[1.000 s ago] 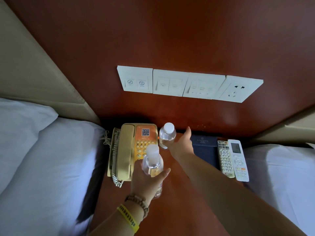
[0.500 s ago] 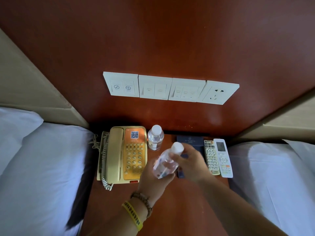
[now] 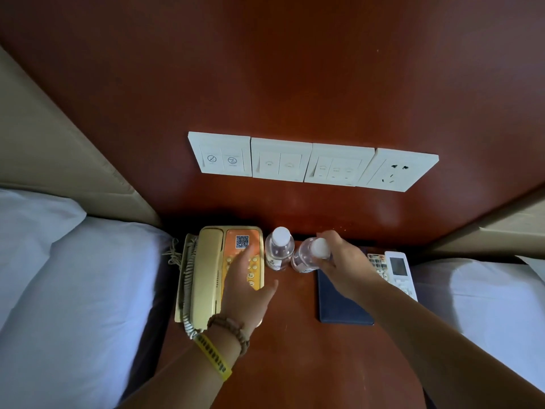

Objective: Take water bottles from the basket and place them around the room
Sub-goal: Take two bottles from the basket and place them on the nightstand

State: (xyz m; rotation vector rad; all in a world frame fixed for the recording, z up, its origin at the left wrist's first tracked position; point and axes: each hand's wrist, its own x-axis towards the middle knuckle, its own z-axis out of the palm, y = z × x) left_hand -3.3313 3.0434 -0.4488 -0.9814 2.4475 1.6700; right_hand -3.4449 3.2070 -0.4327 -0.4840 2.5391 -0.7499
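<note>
Bottle (image 3: 303,258) tilts, cap rightward (right hand (image 3: 345,262) grips it).

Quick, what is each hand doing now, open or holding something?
Left hand: open, holds nothing.
Right hand: grips the tilted bottle at its cap.

Behind left hand (image 3: 244,287): brown beaded bracelet (image 3: 228,330), then yellow wristband (image 3: 213,357) with black printed marks. Forearms bare.

Your right hand (image 3: 345,261) grips tilted bottle (image 3: 305,258) just beside upright bottle (image 3: 278,249) | nightstand (image 3: 289,335) | your left hand (image 3: 244,287), fingers spread, above phone (image 3: 206,273)
</note>
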